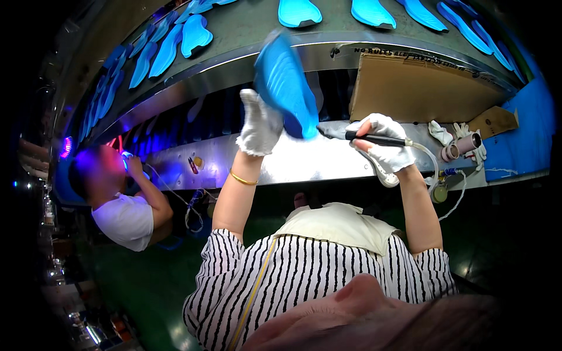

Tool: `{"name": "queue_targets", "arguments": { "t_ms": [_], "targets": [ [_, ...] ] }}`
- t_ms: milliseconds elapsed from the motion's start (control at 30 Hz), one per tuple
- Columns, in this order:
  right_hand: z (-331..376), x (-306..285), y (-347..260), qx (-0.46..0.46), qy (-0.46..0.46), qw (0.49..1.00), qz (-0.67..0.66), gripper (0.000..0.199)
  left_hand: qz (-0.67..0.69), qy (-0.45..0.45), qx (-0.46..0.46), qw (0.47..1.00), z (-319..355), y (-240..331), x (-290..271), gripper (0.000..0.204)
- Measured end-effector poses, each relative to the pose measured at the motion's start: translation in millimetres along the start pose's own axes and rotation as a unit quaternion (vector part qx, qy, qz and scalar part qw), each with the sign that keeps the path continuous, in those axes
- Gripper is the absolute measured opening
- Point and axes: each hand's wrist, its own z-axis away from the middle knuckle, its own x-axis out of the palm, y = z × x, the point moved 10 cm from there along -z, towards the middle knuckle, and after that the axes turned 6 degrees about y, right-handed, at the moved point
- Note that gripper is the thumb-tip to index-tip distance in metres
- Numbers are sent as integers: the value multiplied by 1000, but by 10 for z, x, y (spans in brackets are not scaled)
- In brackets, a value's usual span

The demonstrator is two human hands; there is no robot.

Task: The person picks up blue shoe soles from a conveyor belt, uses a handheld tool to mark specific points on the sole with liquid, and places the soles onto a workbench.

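Note:
A bright blue shoe sole [285,82], smeared by motion, is held upright over the metal ledge. My left hand [260,126], in a white glove, grips it at its lower left edge; the fingers behind it are hidden. Wrapped round a black pen-shaped brush [377,138] is my right hand [383,140], also in a white glove with bare fingertips showing. The brush's dark tip points left, close to the sole's lower end; whether it touches cannot be told. A pale hose [430,157] runs from the brush's back end.
Several blue soles [298,13] lie on the dark conveyor belt [246,29] beyond the metal rail. A cardboard sheet [421,90] leans at right, near gloves and cardboard tubes [468,142]. Red-handled snips [192,165] rest on the ledge [222,158]. Another person [123,205] works at left.

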Motion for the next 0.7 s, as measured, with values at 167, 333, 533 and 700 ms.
{"name": "queue_targets", "arguments": {
  "t_ms": [167,333,533,700],
  "targets": [
    [54,-76,217,-2,101,994,-44,20,273,39,-275,921,299,-583,-173,88],
    [80,-86,318,-43,132,989,-45,19,289,71,-252,921,543,-1070,-141,76],
    [-23,-217,-126,-213,232,941,119,20,224,17,-214,951,479,-1360,219,74],
    [136,202,-155,-215,56,975,-16,23,161,82,-205,962,400,-1442,123,81]
  ]
}}
